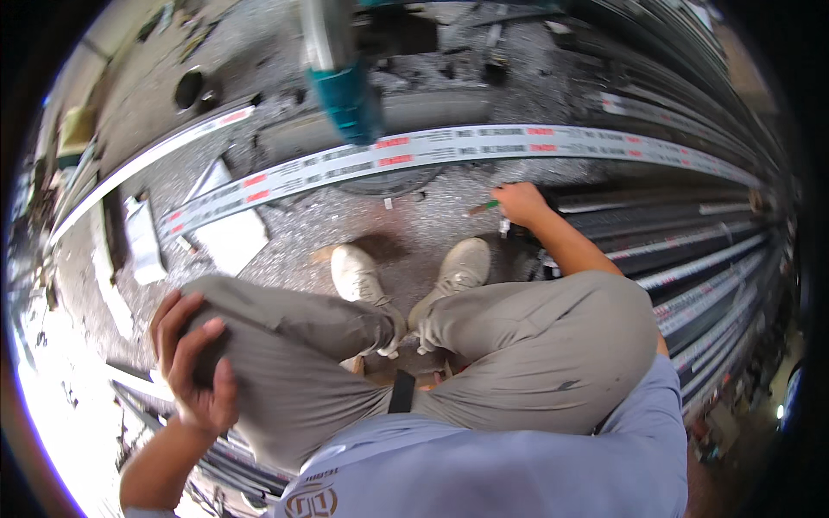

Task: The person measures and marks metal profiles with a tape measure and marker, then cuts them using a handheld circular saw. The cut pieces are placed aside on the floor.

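My left hand (192, 363) rests against my left knee, fingers curved and apart, with nothing in it. Past my right knee, my right hand (521, 205) reaches low over the floor, its fingers closed around a small tool with a green handle (492, 205) and a brownish end. What kind of tool it is cannot be made out, as my fingers cover part of it. Just beyond that hand runs a long metal profile (466, 147) wrapped in white film with red and black print. It crosses the view from left to right.
A blurred teal and silver machine part (341, 95) hangs over the profile. Many long dark and film-wrapped bars (691, 276) lie stacked at the right. White sheets (229, 237), a short tube (190, 89) and metal chips litter the floor around my shoes (358, 272).
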The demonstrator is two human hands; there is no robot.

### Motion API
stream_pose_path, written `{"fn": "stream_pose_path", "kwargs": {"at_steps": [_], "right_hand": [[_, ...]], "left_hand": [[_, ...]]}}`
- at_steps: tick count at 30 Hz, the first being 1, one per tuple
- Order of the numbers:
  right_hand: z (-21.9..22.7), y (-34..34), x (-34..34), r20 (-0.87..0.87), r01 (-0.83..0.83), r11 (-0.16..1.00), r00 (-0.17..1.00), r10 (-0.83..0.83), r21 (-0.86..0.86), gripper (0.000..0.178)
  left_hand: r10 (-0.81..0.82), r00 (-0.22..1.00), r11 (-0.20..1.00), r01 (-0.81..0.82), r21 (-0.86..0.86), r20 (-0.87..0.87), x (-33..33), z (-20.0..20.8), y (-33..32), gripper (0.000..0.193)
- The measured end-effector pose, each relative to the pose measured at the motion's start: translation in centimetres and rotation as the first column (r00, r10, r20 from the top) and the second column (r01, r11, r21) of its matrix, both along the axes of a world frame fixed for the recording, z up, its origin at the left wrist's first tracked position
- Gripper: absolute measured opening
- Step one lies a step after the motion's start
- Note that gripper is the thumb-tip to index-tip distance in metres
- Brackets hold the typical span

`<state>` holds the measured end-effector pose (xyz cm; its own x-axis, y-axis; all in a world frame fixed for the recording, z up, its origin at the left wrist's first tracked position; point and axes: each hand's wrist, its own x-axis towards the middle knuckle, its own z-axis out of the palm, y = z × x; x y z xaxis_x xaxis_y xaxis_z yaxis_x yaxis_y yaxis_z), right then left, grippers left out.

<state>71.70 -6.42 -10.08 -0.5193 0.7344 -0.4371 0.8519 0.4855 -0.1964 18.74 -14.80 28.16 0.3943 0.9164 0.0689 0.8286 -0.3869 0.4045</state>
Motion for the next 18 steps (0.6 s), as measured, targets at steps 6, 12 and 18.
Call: {"fn": "stream_pose_path", "kwargs": {"at_steps": [6, 12, 18], "right_hand": [[1.6, 0.2, 0.8, -0.145, 0.069, 0.992, 0.988, -0.052, 0.11, 0.031], [2.3, -4.2, -0.6, 0.027, 0.187, 0.963, 0.98, -0.196, 0.193, 0.041], [0.4, -5.7, -1.5, 0.152, 0.474, 0.876, 0.862, -0.483, 0.093, 0.072]], "left_hand": [[0.049, 0.998, 0.995, -0.051, 0.086, 0.027, 0.1, 0.1, -0.2, 0.034], [0.098, 0.995, 0.985, -0.102, 0.142, 0.031, 0.8, 0.6, -1.0, 0.029], [0.147, 0.988, 0.973, -0.153, 0.171, 0.046, 1.4, 0.6, -2.1, 0.023]]}}
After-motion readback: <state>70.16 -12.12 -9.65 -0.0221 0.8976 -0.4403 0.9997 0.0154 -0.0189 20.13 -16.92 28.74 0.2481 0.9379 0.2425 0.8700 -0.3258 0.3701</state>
